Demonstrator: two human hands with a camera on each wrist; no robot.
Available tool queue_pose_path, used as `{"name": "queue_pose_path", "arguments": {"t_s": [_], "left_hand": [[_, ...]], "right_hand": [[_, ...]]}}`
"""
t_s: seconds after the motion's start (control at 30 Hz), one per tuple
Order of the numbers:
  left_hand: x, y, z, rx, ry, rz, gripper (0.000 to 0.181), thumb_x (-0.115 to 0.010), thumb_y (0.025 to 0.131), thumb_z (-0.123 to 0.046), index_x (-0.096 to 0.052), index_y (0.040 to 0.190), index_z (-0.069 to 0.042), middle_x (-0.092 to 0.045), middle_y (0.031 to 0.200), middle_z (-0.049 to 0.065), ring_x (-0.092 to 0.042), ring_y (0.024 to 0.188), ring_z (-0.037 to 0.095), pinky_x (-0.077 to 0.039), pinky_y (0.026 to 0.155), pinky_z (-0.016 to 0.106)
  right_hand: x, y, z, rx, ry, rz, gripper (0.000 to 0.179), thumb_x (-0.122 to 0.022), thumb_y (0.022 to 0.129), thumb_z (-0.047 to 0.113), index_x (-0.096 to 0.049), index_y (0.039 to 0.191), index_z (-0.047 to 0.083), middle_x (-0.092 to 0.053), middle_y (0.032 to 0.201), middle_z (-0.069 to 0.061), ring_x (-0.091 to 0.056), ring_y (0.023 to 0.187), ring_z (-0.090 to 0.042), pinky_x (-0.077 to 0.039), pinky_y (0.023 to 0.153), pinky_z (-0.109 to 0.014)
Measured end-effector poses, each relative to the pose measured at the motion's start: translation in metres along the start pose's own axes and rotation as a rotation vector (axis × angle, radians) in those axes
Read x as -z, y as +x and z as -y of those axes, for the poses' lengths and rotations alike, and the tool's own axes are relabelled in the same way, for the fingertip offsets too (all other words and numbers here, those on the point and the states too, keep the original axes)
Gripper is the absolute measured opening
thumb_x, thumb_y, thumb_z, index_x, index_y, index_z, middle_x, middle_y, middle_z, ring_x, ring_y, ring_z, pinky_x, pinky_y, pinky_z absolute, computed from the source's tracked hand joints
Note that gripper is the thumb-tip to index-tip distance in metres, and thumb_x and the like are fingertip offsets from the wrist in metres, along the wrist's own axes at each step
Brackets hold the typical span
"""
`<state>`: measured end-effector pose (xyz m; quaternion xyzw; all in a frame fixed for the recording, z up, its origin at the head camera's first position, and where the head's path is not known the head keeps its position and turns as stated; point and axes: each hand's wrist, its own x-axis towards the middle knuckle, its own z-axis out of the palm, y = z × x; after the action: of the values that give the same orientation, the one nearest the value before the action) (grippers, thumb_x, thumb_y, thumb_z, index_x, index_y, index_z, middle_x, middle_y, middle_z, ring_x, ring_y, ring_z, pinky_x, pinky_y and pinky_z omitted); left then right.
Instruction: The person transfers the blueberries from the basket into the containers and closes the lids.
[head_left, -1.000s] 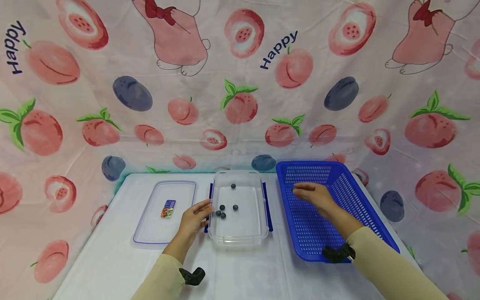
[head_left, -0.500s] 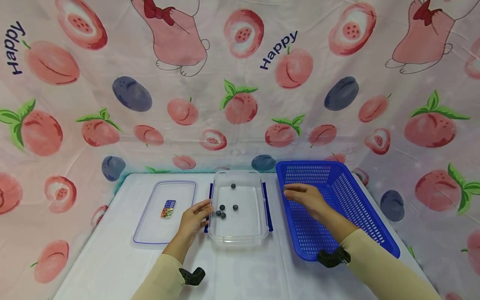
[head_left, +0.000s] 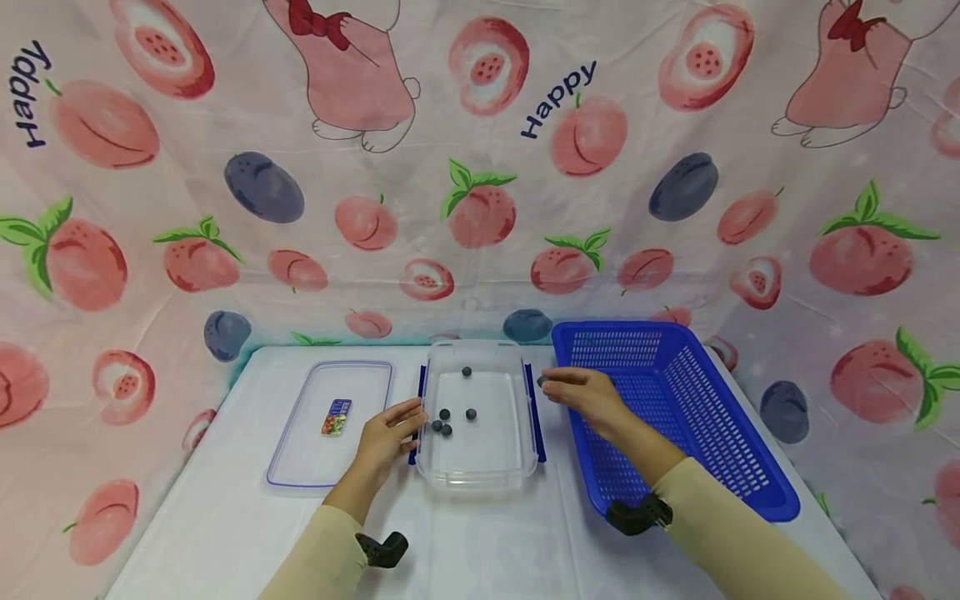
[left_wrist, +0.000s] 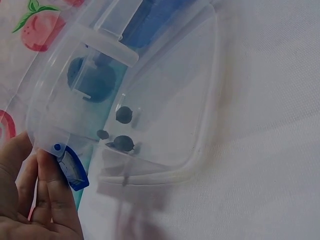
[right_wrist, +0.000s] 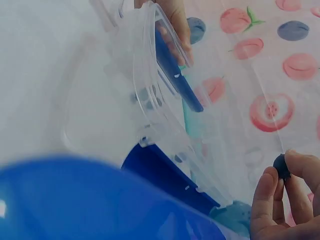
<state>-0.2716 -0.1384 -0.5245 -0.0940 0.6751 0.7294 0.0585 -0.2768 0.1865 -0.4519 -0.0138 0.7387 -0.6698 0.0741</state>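
Observation:
A blueberry [right_wrist: 281,166] is pinched between the thumb and fingertips of my right hand [head_left: 596,402], which hovers over the left rim of a blue plastic basket [head_left: 750,417]. To its left stands a clear plastic container [head_left: 480,480] with blue side latches. Several blueberries [head_left: 471,414] lie inside, most of them toward its left side. My left hand [head_left: 384,440] grips the container's left edge; the left wrist view shows thumb and fingers at the rim beside a blue latch [left_wrist: 74,167].
Left of the container lies a clear lid [head_left: 300,458] with a blue border and a colourful label [head_left: 337,417]. Everything sits on a white-covered table [head_left: 480,550]. A fruit-print cloth [head_left: 480,275] hangs close behind.
My right hand, with the blueberry, has moved left from above the basket to the gap beside the container. The left hand has stayed at the container's edge.

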Motion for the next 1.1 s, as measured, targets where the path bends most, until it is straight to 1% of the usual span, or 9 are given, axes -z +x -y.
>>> {"name": "queue_pose_path", "arguments": {"t_s": [0.17,0.3,0.43,0.6,0.67,0.77,0.83,0.93,1.1], "left_hand": [[0.000,0.002,0.002,-0.002,-0.020,0.006,0.042,-0.070,0.091,-0.008,-0.061,0.132,-0.004,-0.064,0.128,0.016,-0.066,0.087,0.003,-0.056,0.064,0.019],[0.000,0.002,0.002,0.000,-0.022,0.013,0.043,-0.069,0.091,-0.008,-0.060,0.133,-0.003,-0.065,0.126,0.014,-0.066,0.087,0.003,-0.056,0.064,0.019],[0.001,0.001,0.003,0.004,-0.016,0.014,0.045,-0.071,0.091,-0.009,-0.059,0.134,-0.002,-0.067,0.124,0.012,-0.066,0.087,0.004,-0.056,0.065,0.019],[0.000,0.000,0.003,0.008,-0.018,0.013,0.047,-0.071,0.090,-0.011,-0.058,0.135,-0.001,-0.066,0.125,0.013,-0.066,0.089,0.005,-0.056,0.066,0.020],[0.000,0.000,0.003,0.008,-0.015,0.012,0.047,-0.071,0.090,-0.011,-0.058,0.135,-0.001,-0.066,0.125,0.013,-0.066,0.089,0.005,-0.056,0.066,0.020],[0.000,0.000,0.003,0.005,-0.012,0.011,0.047,-0.071,0.090,-0.012,-0.058,0.135,-0.001,-0.065,0.125,0.013,-0.066,0.090,0.006,-0.056,0.066,0.020],[0.000,0.000,0.004,0.005,-0.010,0.011,0.047,-0.071,0.090,-0.011,-0.058,0.135,-0.002,-0.065,0.125,0.013,-0.066,0.090,0.006,-0.056,0.067,0.020],[-0.001,0.000,0.003,0.004,-0.008,0.011,0.046,-0.071,0.090,-0.011,-0.059,0.134,-0.003,-0.065,0.126,0.013,-0.066,0.089,0.005,-0.056,0.067,0.020],[-0.001,0.000,0.003,0.003,-0.008,0.003,0.044,-0.071,0.090,-0.011,-0.062,0.132,-0.005,-0.065,0.126,0.013,-0.066,0.088,0.004,-0.056,0.067,0.020]], "right_hand": [[-0.011,0.002,-0.003,-0.006,-0.016,0.010,0.044,-0.068,0.092,0.009,-0.057,0.130,-0.008,-0.067,0.121,-0.015,-0.067,0.098,-0.011,-0.054,0.094,-0.030],[-0.019,0.003,-0.005,-0.013,-0.025,0.015,0.042,-0.069,0.091,0.009,-0.059,0.128,-0.009,-0.069,0.116,-0.012,-0.068,0.097,-0.011,-0.055,0.093,-0.031],[-0.026,0.005,-0.010,-0.014,-0.033,0.020,0.041,-0.070,0.091,0.010,-0.061,0.126,-0.009,-0.069,0.116,-0.013,-0.068,0.098,-0.013,-0.055,0.093,-0.031],[-0.037,0.007,-0.014,-0.036,-0.075,0.014,0.038,-0.071,0.090,0.013,-0.065,0.124,-0.003,-0.067,0.120,-0.016,-0.068,0.102,-0.020,-0.053,0.098,-0.037],[-0.041,0.007,-0.015,-0.039,-0.085,0.012,0.035,-0.072,0.090,0.013,-0.066,0.122,-0.002,-0.067,0.119,-0.016,-0.068,0.104,-0.025,-0.052,0.098,-0.039],[-0.047,0.008,-0.018,-0.043,-0.086,0.008,0.033,-0.072,0.090,0.012,-0.068,0.119,-0.002,-0.069,0.116,-0.014,-0.069,0.102,-0.024,-0.053,0.096,-0.037],[-0.050,0.008,-0.019,-0.037,-0.076,0.014,0.034,-0.072,0.090,0.011,-0.067,0.120,-0.004,-0.069,0.116,-0.015,-0.069,0.101,-0.023,-0.054,0.095,-0.037],[-0.053,0.009,-0.020,-0.034,-0.064,0.016,0.034,-0.072,0.089,0.009,-0.067,0.119,-0.006,-0.069,0.115,-0.017,-0.069,0.097,-0.019,-0.055,0.094,-0.035],[-0.059,0.011,-0.019,-0.030,-0.060,0.018,0.032,-0.072,0.089,0.008,-0.068,0.118,-0.005,-0.069,0.116,-0.018,-0.069,0.098,-0.019,-0.055,0.094,-0.036]]}}
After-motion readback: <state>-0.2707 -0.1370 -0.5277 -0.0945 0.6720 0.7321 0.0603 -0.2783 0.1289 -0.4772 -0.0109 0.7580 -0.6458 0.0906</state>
